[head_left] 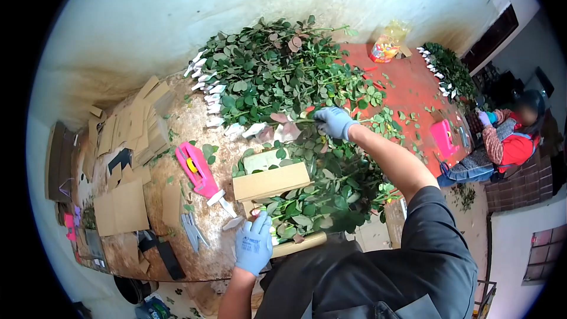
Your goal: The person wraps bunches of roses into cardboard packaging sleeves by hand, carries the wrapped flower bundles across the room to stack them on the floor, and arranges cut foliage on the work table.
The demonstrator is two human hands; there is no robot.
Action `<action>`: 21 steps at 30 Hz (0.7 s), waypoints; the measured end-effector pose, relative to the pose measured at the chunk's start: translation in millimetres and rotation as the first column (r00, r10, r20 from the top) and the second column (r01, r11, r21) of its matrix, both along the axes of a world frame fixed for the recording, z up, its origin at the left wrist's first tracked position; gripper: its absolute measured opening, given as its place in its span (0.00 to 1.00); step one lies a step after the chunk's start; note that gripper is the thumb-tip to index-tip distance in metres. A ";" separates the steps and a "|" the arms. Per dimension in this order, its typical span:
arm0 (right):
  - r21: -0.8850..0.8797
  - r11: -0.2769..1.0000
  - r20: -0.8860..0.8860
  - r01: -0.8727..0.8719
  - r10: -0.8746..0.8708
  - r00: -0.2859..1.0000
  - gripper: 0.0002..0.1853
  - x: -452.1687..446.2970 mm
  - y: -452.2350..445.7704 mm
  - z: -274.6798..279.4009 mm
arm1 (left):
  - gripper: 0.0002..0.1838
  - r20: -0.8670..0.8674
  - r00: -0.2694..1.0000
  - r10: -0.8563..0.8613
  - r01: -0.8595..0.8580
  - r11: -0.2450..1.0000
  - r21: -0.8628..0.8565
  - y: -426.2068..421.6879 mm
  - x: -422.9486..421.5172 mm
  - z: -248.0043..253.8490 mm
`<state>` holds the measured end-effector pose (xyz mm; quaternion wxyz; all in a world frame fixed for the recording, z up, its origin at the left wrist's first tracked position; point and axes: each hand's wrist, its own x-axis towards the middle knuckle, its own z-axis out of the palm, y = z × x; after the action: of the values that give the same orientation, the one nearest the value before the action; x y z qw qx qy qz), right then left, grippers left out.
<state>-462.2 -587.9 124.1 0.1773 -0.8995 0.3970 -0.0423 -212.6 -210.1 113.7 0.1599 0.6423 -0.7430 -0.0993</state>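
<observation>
My right hand (pixel 335 123), in a light blue glove, reaches over the leafy stems, its fingers curled round a leafy stem at the near side of the big pile (pixel 277 71). My left hand (pixel 254 245), gloved too, is at the table's near edge, beside the lower bunch of leafy stems (pixel 319 201); its fingers point up at the bunch's left end, and whether they grip anything is hidden. A folded cardboard piece (pixel 270 181) lies between the pile and the lower bunch. White-wrapped heads (pixel 214 108) line the pile's left side.
Left of my hands lie a pink tape dispenser (pixel 198 171), grey scissors (pixel 192 231) and cardboard sheets (pixel 121 208). On the red tabletop (pixel 407 82) stand a colourful bag (pixel 385 50) and a second pink dispenser (pixel 443 137). Another person (pixel 514 142) is at the right.
</observation>
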 end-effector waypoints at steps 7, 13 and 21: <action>0.040 0.997 -0.480 -0.058 0.070 0.874 0.24 64.5 -20.7 -13.8 | 0.23 -0.014 1.000 0.007 -0.007 1.000 0.030 -0.3 1.2 -2.5; 0.067 0.997 0.088 0.027 -0.033 0.996 0.25 157.5 -63.5 -56.3 | 0.28 -0.008 1.000 0.006 -0.006 0.996 0.091 -6.6 -0.8 11.6; -0.006 0.987 -0.401 -0.162 0.146 0.904 0.18 192.6 -42.4 -70.2 | 0.22 0.042 0.999 0.006 -0.008 0.998 0.062 -6.3 0.5 4.5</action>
<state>-269.6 -630.3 53.9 0.0776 -0.9210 0.3516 0.1485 -212.1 -216.4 118.1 0.1249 0.6514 -0.7405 -0.1083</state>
